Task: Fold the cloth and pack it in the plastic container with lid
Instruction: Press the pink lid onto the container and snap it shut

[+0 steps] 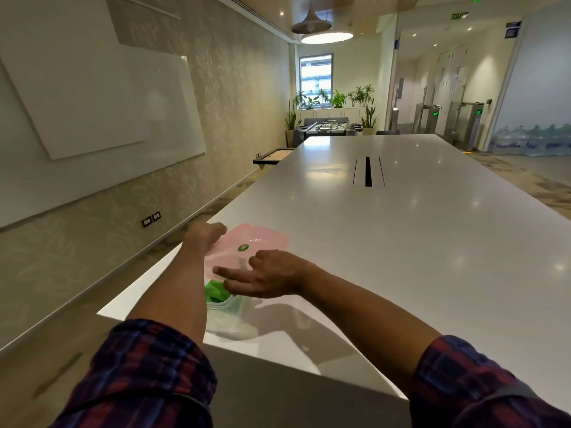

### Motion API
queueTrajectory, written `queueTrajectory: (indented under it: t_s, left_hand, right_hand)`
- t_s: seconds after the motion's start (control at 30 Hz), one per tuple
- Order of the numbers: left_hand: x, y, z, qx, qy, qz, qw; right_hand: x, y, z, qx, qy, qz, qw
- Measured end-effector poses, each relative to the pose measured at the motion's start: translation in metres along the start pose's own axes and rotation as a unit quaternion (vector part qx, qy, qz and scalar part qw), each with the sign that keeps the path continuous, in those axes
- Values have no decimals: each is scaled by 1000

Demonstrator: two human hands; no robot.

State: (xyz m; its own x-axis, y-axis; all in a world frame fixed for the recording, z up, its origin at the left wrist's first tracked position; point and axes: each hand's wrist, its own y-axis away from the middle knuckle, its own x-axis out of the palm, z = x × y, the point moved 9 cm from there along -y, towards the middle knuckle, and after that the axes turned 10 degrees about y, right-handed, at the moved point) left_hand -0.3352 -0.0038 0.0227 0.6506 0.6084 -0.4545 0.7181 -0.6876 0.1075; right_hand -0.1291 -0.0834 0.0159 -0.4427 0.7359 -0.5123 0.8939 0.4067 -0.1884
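Left hand [205, 234] closed on the far-left edge of a pink translucent lid [250, 245], a person steadies the cover at a tilt above a clear plastic container [230, 307] near the corner of a long white table [401, 242]. Opposite it, the right hand [265, 278] reaches across at the lid's near edge with fingers spread and mostly straight; whether its fingertips press the plastic or merely hover beside it cannot be told, and it appears to grip nothing. Beneath both hands, a green cloth [216, 291] sits bunched inside the container, its top rising to about rim level just under the lid, which suggests the folding is done and only the closing remains. Plaid sleeves [148, 372] frame the scene in the foreground, and a whiteboard [102, 103] lines the wall to the left. Trouble could come from that cloth: if a fold lies over the rim as the lid descends, the seal is likely to catch fabric and fail to snap down evenly. A second risk lies in position, since the container stands close to the table's edge, and a hard, off-centre push from one hand could slide or tip it toward the floor.
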Motion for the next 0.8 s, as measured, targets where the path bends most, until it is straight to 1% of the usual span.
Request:
queueTrajectory:
  t_s: [0.07, 0.17, 0.27, 0.33, 0.43, 0.6, 0.8]
  left_hand:
    - [-9, 4, 5, -2, -92, -42, 995]
    - [-21, 15, 3, 12, -198, -94, 976]
    - [-25, 19, 3, 21, -258, -119, 959]
    - [-23, 18, 5, 17, -259, -114, 959]
    - [-22, 15, 7, 30, -260, -115, 958]
    - [-33, 7, 7, 41, -257, -126, 957]
    - [-40, -2, 19, 17, -223, -130, 966]
  right_hand:
    - [0, -6, 4, -3, -15, 10, 1000]
    - [-2, -9, 6, 21, -28, -1, 999]
    - [0, -8, 8, 45, -19, -12, 999]
    - [-3, -7, 7, 63, -24, -37, 997]
    - [-7, -6, -1, 99, -77, -65, 990]
    - [-1, -7, -1, 124, -133, -54, 982]
    - [2, -9, 4, 132, -149, -39, 979]
